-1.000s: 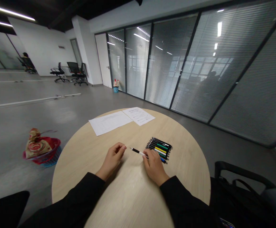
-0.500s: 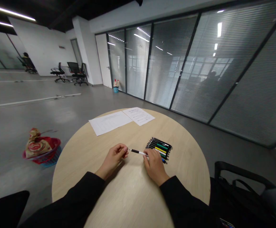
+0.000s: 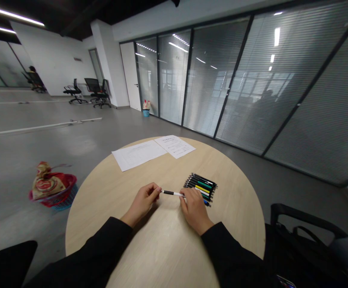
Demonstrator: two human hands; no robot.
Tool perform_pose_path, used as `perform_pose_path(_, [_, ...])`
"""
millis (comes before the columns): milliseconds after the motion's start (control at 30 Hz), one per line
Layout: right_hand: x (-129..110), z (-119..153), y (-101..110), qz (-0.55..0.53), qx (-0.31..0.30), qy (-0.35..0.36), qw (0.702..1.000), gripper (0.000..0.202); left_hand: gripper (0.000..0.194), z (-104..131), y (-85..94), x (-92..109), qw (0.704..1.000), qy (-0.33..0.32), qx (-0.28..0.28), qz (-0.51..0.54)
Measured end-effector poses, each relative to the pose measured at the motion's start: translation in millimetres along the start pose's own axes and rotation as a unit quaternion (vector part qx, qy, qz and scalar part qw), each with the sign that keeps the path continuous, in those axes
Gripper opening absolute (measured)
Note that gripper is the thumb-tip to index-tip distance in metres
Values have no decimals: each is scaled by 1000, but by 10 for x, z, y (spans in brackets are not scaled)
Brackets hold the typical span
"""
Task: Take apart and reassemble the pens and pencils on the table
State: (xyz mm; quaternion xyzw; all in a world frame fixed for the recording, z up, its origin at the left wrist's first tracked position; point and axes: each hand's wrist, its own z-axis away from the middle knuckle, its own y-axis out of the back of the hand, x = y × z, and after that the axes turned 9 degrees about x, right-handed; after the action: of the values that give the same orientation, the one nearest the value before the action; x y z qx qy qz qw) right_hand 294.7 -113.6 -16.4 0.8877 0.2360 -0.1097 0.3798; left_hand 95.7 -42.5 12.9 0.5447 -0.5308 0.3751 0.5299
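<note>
A white pen (image 3: pixel 168 193) with a black grip lies almost level between my two hands, just above the table. My left hand (image 3: pixel 144 202) is closed, thumb and forefinger pinched at the pen's pointed end. My right hand (image 3: pixel 194 208) has its fingers closed around the white barrel, which hides the pen's far end. Right behind that hand, a row of pens (image 3: pixel 202 185) lies side by side, mostly black with green, yellow, white and blue ones among them. My right hand covers part of the row.
Two printed sheets (image 3: pixel 140 154) lie at the far side of the round wooden table (image 3: pixel 162 256). A basket with a paper bag (image 3: pixel 52 190) stands on the floor at left. A black chair (image 3: pixel 308 220) is at right; glass partitions (image 3: pixel 215 80) line the back.
The pen's tilt has levelled slightly and it has shifted a little left with my right fingers. Both hands keep their hold; the row of pens and the sheets stay put.
</note>
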Motion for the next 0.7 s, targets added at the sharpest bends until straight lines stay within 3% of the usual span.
perform_pose_path(367, [-2,-3,-7,2,0,2,1000,15,47,23,-28,1,1000,12,0,5])
perform_pose_path(700, [-14,-4,-19,15,-6,16,1000,16,50,51,-70,-19,995,83,22,54])
